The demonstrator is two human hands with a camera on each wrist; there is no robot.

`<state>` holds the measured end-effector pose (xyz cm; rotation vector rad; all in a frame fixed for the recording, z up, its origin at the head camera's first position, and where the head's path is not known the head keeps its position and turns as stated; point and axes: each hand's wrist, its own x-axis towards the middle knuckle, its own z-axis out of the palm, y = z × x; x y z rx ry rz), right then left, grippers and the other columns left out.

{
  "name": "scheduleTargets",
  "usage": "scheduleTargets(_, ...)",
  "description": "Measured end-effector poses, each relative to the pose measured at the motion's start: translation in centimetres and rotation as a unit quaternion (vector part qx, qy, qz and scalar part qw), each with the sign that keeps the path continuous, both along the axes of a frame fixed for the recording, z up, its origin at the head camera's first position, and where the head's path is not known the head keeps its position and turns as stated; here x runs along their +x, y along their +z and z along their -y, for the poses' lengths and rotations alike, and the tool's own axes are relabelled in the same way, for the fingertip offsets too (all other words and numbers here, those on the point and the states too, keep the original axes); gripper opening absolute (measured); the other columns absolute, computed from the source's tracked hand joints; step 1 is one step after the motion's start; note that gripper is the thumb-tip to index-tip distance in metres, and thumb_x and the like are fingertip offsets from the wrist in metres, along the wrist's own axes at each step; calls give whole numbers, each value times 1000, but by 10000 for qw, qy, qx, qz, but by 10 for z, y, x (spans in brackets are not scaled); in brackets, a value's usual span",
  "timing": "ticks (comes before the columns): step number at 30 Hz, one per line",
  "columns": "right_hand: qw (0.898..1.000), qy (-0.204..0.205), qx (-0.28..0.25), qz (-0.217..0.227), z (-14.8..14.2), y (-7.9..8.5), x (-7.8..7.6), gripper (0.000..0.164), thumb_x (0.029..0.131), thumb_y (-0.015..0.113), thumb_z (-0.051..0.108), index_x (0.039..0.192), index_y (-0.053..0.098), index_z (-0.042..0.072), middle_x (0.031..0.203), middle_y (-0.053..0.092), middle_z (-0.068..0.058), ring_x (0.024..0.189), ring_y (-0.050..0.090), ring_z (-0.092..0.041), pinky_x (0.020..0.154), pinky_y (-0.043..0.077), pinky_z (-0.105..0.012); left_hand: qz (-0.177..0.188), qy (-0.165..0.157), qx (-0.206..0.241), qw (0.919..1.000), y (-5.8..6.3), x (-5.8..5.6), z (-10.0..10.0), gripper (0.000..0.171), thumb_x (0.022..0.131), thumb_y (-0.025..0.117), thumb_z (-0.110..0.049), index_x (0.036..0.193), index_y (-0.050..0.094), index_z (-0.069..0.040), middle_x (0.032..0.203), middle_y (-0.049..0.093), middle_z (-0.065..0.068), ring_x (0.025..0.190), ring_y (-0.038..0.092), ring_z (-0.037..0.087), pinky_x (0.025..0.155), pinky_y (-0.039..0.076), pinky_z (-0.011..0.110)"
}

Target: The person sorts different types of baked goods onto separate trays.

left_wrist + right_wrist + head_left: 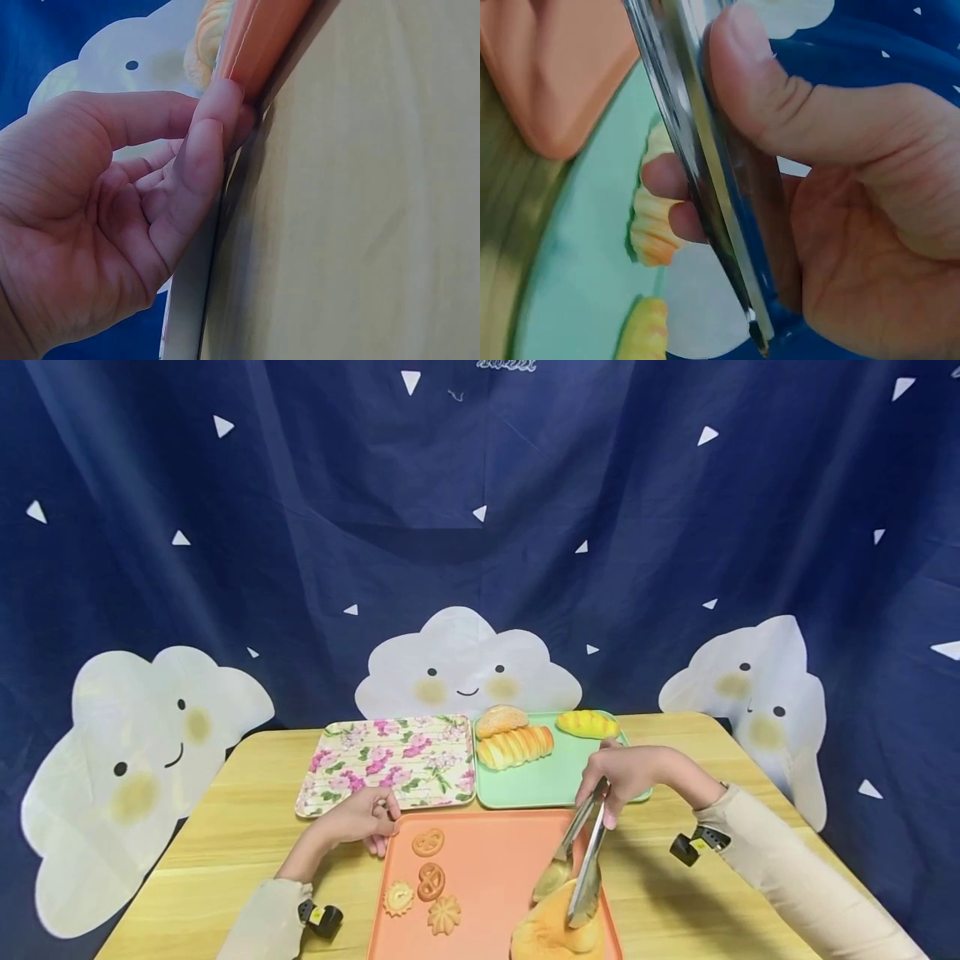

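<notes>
A: Start at the left. What's that hand doing?
B: The left hand [367, 818] pinches the far left corner of the orange tray [495, 860] between thumb and fingers. A firm, light pinch there should stop the tray sliding on the worktop [675, 893].
A: And the biscuits?
B: The darker pretzel [431, 882] and three others lie on the tray's left side, well apart from the bun, so they shouldn't get in the way.
A: Where's the bun?
B: The large bun [555, 933] is at the tray's near right, below the tongs [587, 889]. One tip overlaps its top, the other is by its far left edge. I can't tell whether they grip it.
A: And the right hand?
B: The right hand [621, 774] is closed round the tongs, thumb against one arm. I'd place the tips on opposite sides of the bun, then squeeze gently; it looks soft.
</notes>
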<state>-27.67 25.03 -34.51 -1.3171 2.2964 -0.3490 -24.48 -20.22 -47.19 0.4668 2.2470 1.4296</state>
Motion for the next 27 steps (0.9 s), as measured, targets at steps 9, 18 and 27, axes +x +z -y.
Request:
scheduleTargets(9,9974,166,-385,-585,8,-5,-1,26,69,88,19,95,83,24,78,75,15,69,47,8,83,23,-32,37,22,40,10000,1,0,0,18,91,66,0,100,54,9,63,65,7,51,66,13,48,57,25)
scheduleTargets(18,9890,115,-734,-1280,11,-6,0,17,71,83,26,88,80,25,72,68,16,72,50,5,90,27,-46,68,17,85,9999,0,0,0,19,92,66,-1,102,54,10,64,66,8,51,66,14,48,57,26)
scheduleTargets(27,9807,-225,-1090,-1610,10,-9,-2,19,74,83,28,92,80,26,72,65,19,77,50,-2,98,24,-68,72,14,128,9999,1,1,-1,17,90,66,0,100,54,8,64,65,8,51,66,14,48,57,25)
